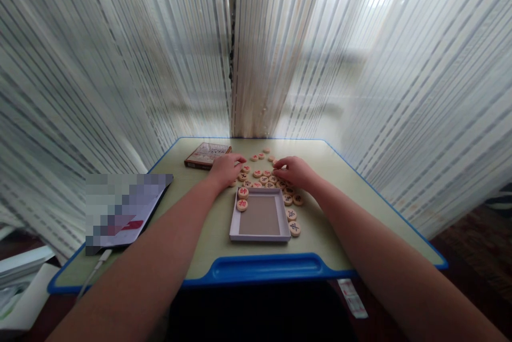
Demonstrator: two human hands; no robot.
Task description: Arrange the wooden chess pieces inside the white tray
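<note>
Several round wooden chess pieces (264, 179) with red and dark characters lie scattered on a small table (192, 235), beyond a shallow white box tray (260, 236). Two pieces (242, 198) sit inside the tray at its far left corner. My left hand (226, 168) rests palm down on the left side of the pile, fingers curled over pieces. On the pile's right side lies my right hand (294, 171), its fingers bent onto pieces. Whether either hand grips a piece is hidden.
A brown box lid (207, 155) lies at the table's far left. A blurred-out flat item (122, 208) with a white cable (96, 267) sits at the left edge. The table has a blue rim (266, 269). Striped sheer curtains (160, 64) hang close behind.
</note>
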